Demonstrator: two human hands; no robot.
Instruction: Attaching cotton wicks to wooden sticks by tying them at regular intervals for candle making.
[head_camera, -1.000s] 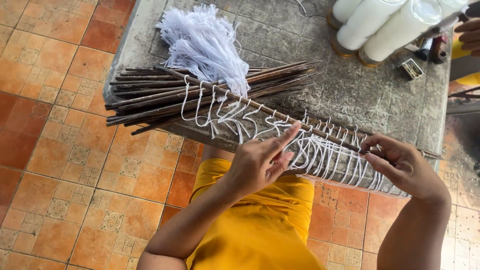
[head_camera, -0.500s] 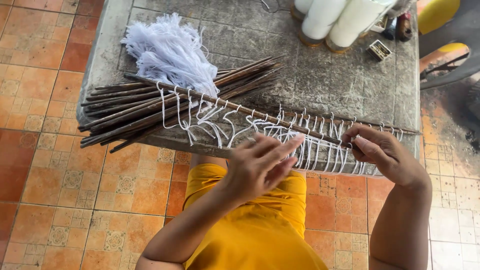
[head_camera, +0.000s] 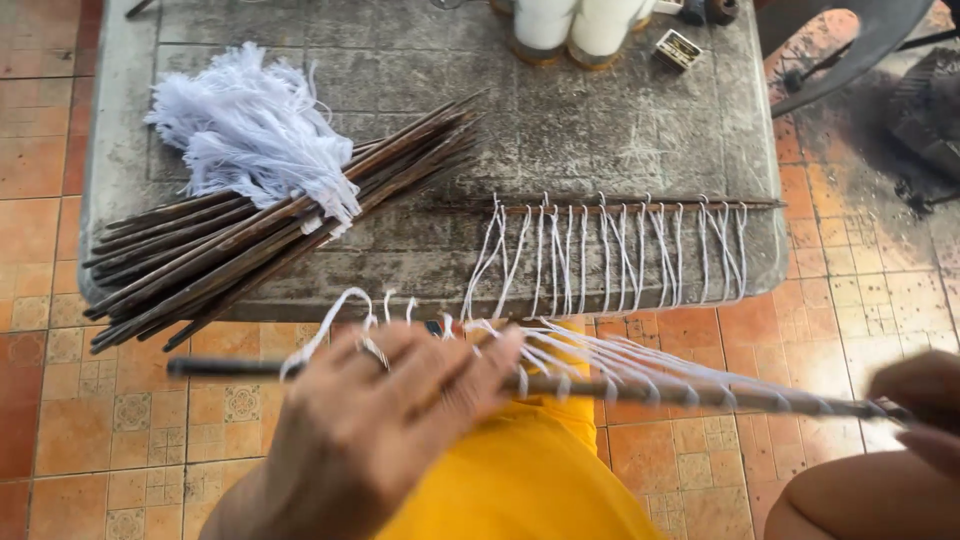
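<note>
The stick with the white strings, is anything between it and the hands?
No. The left hand is wrapped around the dark stick, and the right hand touches its far end. Only white strings run from it to the table's stick.

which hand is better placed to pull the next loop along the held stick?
Left, probably. The left hand grips the stick mid-length, right at the strings; the right hand only pinches the far tip.

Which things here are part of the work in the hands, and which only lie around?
In use: left hand, right hand, dark stick, white strings, second stick on the table.

Lying about: stick bundle, white thread bunch, white spools, small box.
</note>
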